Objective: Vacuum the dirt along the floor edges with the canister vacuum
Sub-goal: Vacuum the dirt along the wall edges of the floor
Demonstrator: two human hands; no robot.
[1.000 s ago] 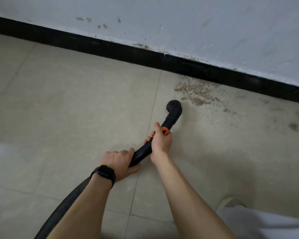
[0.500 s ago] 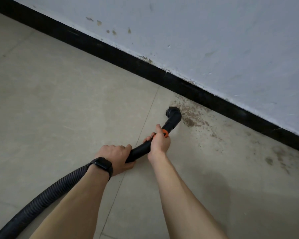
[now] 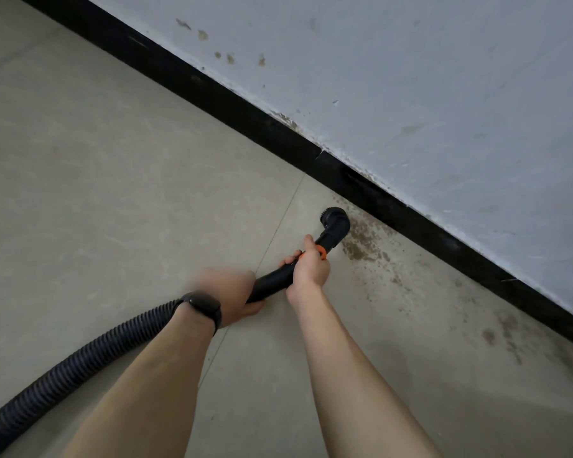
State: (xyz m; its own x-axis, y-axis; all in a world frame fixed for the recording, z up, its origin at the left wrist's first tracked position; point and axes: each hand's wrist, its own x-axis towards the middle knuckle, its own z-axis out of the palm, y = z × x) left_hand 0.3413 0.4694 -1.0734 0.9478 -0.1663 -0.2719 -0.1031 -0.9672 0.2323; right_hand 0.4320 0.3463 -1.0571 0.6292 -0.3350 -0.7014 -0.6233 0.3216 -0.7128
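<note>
Ribbed hose point(image 3: 80, 368) enters lower left. My left hand point(image 3: 232, 292), blurred, wraps the wand point(image 3: 272, 282). My right hand point(image 3: 311, 269) grips it at the orange collar point(image 3: 320, 252). The brush nozzle point(image 3: 336, 219) meets the dirt point(image 3: 361, 246) beside the skirting point(image 3: 411, 219). I judge the task partly done: specks trail rightward, unvacuumed.

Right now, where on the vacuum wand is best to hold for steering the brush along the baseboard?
Grip the rigid black wand just behind the orange collar, coming from above, as the right hand does; the left hand holds its rear end by the ribbed hose. The tube is smooth and lies low over the floor, leaving its top free.
</note>
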